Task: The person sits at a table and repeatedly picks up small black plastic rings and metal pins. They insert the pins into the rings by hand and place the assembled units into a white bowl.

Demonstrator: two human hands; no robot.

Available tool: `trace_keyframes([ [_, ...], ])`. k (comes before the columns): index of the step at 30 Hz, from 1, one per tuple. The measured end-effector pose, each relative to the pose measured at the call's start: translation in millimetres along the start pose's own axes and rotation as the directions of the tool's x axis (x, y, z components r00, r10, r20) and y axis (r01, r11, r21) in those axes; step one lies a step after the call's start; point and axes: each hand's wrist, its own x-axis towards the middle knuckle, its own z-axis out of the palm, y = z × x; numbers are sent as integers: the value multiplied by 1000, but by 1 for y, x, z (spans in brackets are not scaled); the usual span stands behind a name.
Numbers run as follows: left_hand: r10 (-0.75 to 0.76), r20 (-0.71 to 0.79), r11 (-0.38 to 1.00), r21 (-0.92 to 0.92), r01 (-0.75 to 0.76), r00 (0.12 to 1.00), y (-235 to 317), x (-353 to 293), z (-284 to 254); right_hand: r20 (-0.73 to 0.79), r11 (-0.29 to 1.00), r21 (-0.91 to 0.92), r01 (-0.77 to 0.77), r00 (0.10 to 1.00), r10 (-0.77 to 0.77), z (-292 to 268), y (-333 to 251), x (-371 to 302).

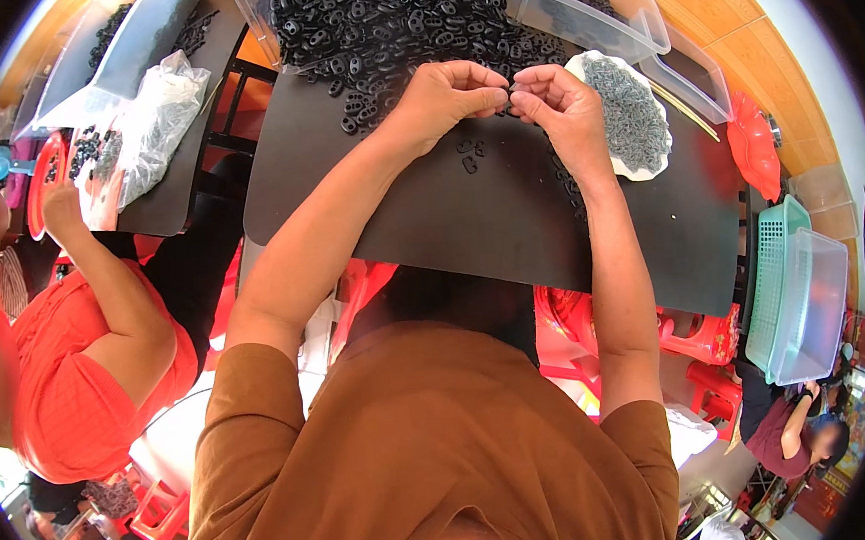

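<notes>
Above the dark table [429, 215], my left hand [456, 98] and my right hand [561, 105] meet fingertip to fingertip. Both are pinched on a small black piece [511, 91], mostly covered by the fingers. Just beyond them spreads a big heap of black oval plastic pieces with two holes [385, 22]. A few loose black pieces [470, 155] lie on the tabletop nearer to me. Beside my right wrist, a line of black pieces [569, 185] runs toward the table's near edge. A white scalloped dish [636, 171] heaped with tiny grey parts [627, 111] sits right of my right hand.
Clear plastic bins [595, 13] stand at the back right, near thin sticks [684, 110] and a red dish [753, 147]. A green basket [774, 276] is at the far right. On the left, a person in red [88, 364] sits at another table with a plastic bag [166, 118].
</notes>
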Motion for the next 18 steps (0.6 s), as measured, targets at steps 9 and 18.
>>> trace_keyframes([
  [9, 86, 6, 973, 216, -85, 996, 5, -3, 2, 49, 981, -189, 51, 998, -42, -5, -1, -1],
  [18, 90, -28, 956, 281, -79, 995, 3, -4, 7, 87, 870, -436, 230, 973, -213, 4, -7, -1],
])
